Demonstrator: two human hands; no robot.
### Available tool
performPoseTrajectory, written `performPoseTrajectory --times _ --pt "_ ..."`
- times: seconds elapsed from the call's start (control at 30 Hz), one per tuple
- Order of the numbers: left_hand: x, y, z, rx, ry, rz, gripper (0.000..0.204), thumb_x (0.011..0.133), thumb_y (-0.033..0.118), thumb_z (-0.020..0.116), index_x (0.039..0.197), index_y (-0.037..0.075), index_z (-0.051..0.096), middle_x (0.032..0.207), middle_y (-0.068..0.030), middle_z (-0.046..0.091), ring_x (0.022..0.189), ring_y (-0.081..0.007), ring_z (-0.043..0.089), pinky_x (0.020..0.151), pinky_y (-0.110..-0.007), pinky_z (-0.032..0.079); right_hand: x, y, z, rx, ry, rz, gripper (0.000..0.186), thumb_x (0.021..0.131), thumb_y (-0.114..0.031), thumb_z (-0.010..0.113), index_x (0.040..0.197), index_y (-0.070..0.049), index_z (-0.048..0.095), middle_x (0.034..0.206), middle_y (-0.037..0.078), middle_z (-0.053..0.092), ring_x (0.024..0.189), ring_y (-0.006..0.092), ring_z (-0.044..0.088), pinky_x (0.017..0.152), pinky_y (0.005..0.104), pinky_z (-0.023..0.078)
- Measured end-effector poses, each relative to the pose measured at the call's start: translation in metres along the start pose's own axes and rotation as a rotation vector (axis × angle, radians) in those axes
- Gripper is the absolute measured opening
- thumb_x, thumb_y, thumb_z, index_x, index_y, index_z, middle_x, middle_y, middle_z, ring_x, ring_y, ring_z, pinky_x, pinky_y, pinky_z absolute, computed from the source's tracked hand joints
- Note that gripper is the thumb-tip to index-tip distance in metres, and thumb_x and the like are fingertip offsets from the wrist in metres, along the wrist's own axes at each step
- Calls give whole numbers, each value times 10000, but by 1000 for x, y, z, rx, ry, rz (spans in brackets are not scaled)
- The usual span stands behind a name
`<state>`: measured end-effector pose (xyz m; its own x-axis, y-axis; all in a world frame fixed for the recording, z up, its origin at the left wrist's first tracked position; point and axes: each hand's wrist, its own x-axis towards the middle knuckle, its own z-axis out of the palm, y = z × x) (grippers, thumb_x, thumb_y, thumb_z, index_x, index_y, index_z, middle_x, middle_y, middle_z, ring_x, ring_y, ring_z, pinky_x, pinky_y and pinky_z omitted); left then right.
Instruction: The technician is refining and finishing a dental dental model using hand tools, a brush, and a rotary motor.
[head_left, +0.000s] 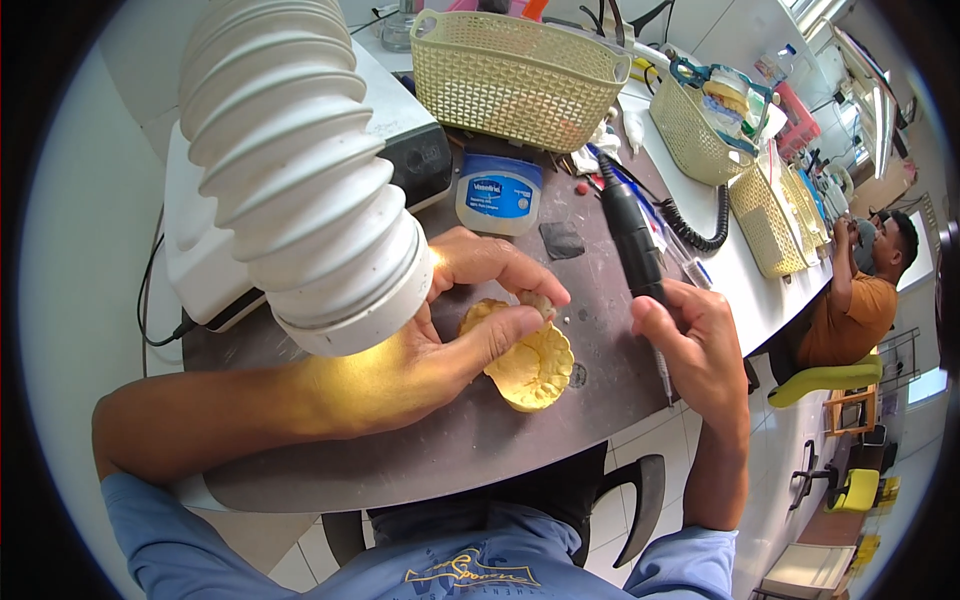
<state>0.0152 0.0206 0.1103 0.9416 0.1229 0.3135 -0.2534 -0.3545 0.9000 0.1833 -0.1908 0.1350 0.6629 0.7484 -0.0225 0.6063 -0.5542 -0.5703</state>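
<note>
Head view. We see the left hand point(455, 310) pinching a small piece point(541, 303) between thumb and forefinger, by the far part of the yellow cast point(535, 375); contact between these we cannot tell. Right of both, the right hand point(700, 345) clasps the handpiece point(633, 240), its long axis slanting nearward, tip point(667, 390) pointing away from the piece. The left hand is nearer the cast.

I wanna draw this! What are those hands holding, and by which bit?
The left hand pinches a small greyish piece by its sides; the right hand grips a black handpiece low down, just above its thin metal tip.
</note>
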Motion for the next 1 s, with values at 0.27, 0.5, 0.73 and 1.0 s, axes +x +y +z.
performPoseTrajectory --times 0.27,0.5,0.73,1.0 --pt "2 11 -1 -264 -28 -257 176 985 57 645 1150 -1 624 1155 -108 664 1107 -146 625 1000 -308 502 -10 -10 30 901 388 -383 267 749 -150 872 784 -41 630 707 17 608 616 92 506 563 238 376" --pt "-2 12 -1 -415 10 -373 231 968 17 659 1195 -1 624 1174 -109 649 1129 -166 620 1008 -321 505 -20 -20 49 652 431 -556 360 849 -295 778 1012 19 714 770 139 728 711 184 660 620 282 507" --pt "-5 13 -4 -391 -79 -330 253 940 23 699 1190 23 662 1162 -111 670 1153 -178 609 1050 -331 463 -34 -27 60 505 414 -682 369 801 -41 830 1128 -27 659 892 173 718 762 212 718 662 286 579" --pt "-7 4 -3 -276 -111 -266 222 886 60 766 1105 87 746 1148 -12 733 1194 -169 561 1138 -397 338 -36 -34 76 618 523 -665 387 790 -21 834 1072 -46 570 867 155 697 983 414 726 828 466 629"
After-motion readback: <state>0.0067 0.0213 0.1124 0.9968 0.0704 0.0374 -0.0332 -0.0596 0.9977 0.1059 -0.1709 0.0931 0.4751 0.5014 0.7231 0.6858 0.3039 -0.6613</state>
